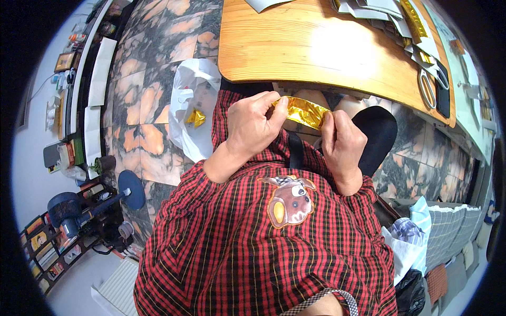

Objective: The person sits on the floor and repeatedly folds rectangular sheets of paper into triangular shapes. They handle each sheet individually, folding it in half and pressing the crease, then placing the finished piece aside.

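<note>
Both hands stretch a strip of shiny gold foil paper (303,111) between them, over my lap and just short of the table's edge. My left hand (255,122) pinches the strip's left end between thumb and bent fingers. At the other end, my right hand (343,144) grips it the same way, knuckles up. The strip looks creased and slightly bowed. Down to the left, a folded gold foil piece (195,117) lies in an opened white plastic bag (182,138).
Ahead is a wooden table (269,47). At its right lie stacked papers (371,10), gold foil sheets (413,19), scissors (427,90) and a black phone (443,94). A standing fan (65,209) is at left; a sofa (454,229) is at right.
</note>
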Demonstrator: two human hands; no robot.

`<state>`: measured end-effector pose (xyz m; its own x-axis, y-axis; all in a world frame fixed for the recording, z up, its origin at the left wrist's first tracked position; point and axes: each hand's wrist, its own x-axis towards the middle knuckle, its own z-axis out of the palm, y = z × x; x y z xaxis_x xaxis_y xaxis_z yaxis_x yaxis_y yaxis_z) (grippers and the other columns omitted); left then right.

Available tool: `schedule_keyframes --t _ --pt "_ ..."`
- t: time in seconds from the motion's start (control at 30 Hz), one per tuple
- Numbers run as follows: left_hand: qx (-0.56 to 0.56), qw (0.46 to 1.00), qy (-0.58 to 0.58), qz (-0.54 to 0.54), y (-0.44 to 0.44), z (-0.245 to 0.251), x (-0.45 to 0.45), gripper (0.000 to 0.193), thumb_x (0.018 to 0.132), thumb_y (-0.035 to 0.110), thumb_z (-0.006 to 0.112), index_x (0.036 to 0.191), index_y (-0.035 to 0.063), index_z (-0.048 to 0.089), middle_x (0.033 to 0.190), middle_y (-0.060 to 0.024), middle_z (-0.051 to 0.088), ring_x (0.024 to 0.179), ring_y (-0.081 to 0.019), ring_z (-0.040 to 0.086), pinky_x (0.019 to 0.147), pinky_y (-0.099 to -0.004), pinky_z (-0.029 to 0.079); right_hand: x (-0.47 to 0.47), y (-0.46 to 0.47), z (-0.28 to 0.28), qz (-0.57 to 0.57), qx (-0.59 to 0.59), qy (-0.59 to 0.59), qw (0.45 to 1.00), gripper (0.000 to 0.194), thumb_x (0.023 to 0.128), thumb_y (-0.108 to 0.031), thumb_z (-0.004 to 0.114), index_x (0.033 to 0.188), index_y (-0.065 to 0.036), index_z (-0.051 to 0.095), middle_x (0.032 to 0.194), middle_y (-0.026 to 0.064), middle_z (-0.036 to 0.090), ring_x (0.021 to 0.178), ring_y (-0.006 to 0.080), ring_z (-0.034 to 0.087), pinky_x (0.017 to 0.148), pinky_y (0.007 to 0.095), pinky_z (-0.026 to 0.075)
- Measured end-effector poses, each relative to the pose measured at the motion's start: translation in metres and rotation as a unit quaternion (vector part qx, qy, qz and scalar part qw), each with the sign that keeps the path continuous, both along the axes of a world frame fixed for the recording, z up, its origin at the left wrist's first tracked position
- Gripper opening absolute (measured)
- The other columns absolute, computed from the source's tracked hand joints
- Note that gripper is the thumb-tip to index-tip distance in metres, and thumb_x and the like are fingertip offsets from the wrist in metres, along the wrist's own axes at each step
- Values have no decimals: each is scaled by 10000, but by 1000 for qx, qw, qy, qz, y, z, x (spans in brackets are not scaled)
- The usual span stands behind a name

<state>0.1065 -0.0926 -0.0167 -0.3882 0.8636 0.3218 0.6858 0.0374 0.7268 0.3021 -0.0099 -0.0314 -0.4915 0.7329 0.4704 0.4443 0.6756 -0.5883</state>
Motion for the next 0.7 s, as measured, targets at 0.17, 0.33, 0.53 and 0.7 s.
schedule_keyframes --t 0.17,0.33,0.53,0.7 --pt "-41 999 -21 1 -1 0 1 282 1022 237 676 828 34 710 738 -159 676 626 -368 674 563 -450 502 1 -6 -3 -36 -136 58 988 298 1034 -124 721 805 -16 564 669 151 568 517 278 563 527 398 468" --pt "-44 999 -4 -9 -1 -2 3 306 1029 247 664 819 29 705 732 -164 679 628 -373 679 561 -460 507 3 -2 -12 -44 -151 31 987 322 1074 -170 689 814 -26 565 671 194 505 506 289 501 516 407 433" --pt "-43 999 7 -6 2 -5 -1 334 1032 266 669 807 22 712 720 -175 689 622 -380 684 558 -467 512 -1 -3 -11 -23 -42 -18 999 323 1050 -143 701 798 -44 526 692 192 542 572 381 601 524 445 470" --pt "-44 999 0 -14 6 -9 -3 358 1041 289 669 794 31 694 689 -173 673 607 -382 677 553 -463 511 1 2 -4 -2 0 -22 1000 323 1032 -130 715 791 -53 516 687 179 552 588 389 625 525 456 482"
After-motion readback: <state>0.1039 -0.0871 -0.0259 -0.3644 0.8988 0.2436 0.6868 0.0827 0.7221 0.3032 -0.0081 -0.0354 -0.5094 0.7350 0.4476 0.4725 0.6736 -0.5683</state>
